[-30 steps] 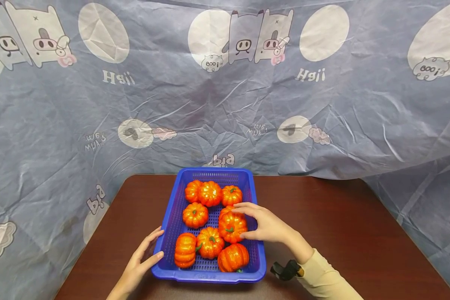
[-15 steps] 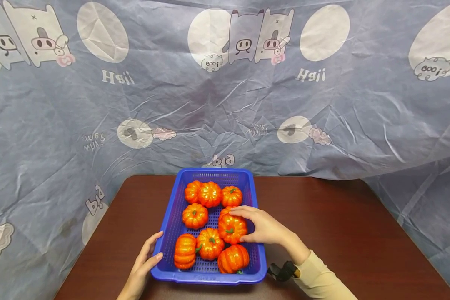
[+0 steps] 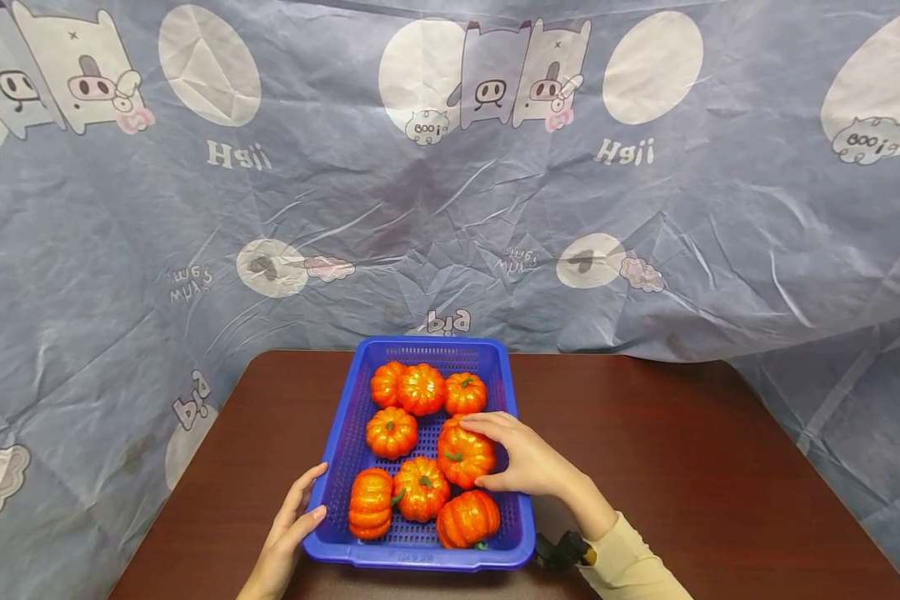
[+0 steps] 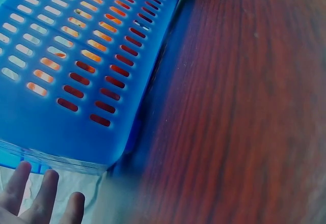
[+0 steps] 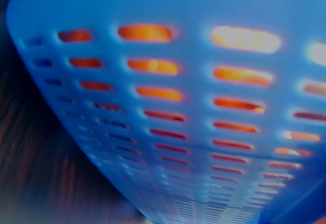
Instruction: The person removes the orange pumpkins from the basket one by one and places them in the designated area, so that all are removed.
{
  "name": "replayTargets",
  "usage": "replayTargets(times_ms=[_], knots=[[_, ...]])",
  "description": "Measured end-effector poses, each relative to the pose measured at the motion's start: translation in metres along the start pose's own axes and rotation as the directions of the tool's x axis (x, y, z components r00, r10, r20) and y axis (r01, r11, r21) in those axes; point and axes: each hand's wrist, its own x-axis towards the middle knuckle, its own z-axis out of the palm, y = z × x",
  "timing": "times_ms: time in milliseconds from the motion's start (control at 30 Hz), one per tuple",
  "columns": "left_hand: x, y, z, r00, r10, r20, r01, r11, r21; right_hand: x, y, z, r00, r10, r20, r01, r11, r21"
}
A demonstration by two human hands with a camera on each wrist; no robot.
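Note:
A blue plastic basket (image 3: pixel 420 557) with slotted walls stands on the table, holding several shiny orange toy pumpkins (image 3: pixel 422 488). My right hand (image 3: pixel 528 457) reaches over its right rim and holds a toy pumpkin (image 3: pixel 467 454) on the right side, fingers at its far side and thumb at its near side. The green stem of this pumpkin points left. Along the left rim lies my left hand (image 3: pixel 287 529), its fingertips and thumb touching the basket. The left wrist view shows that hand's fingers (image 4: pixel 43 196) spread near the rim. The right wrist view shows only the slotted wall (image 5: pixel 196 91), no hand.
The dark brown wooden table (image 3: pixel 645 467) extends on both sides of the basket. Behind it hangs a grey-blue cloth (image 3: pixel 390 200) printed with cartoon pigs. A black strap (image 3: pixel 562 550) sits at my right wrist, by the beige sleeve (image 3: pixel 630 558).
My right hand has closed in on the right-side pumpkin, which has tilted slightly, its stem shifting left. My left hand stays at the basket's left rim.

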Motion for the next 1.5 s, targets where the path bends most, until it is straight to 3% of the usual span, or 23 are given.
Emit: replayTargets(times_ms=[300, 567, 700, 867, 1167, 1500], knots=[[-0.001, 0.0, -0.003, 0.999, 0.008, 0.049, -0.007, 1.0, -0.022, 0.0, 0.003, 0.007, 0.989, -0.006, -0.146, 0.015, 0.998, 0.058], [-0.001, 0.0, 0.0, 1.0, 0.006, 0.027, -0.006, 1.0, -0.02, -0.003, 0.005, 0.006, 0.969, 0.065, -0.238, -0.026, 0.986, 0.165], [-0.001, -0.002, 0.002, 1.0, 0.008, 0.015, -0.007, 1.0, -0.02, -0.007, 0.004, 0.003, 0.956, 0.118, -0.269, -0.039, 0.959, 0.281], [-0.001, -0.003, 0.002, 1.0, 0.002, 0.01, -0.002, 1.0, -0.028, -0.01, -0.001, -0.003, 0.935, 0.116, -0.335, 0.043, 0.901, 0.433], [-0.001, -0.003, 0.001, 1.0, 0.014, 0.011, -0.014, 1.0, -0.021, -0.013, -0.026, -0.023, 0.865, 0.176, -0.471, 0.049, 0.903, 0.427], [0.0, 0.001, 0.001, 1.0, -0.003, 0.003, 0.003, 1.0, -0.02, -0.016, -0.009, -0.026, 0.736, 0.273, -0.619, 0.057, 0.887, 0.459]])
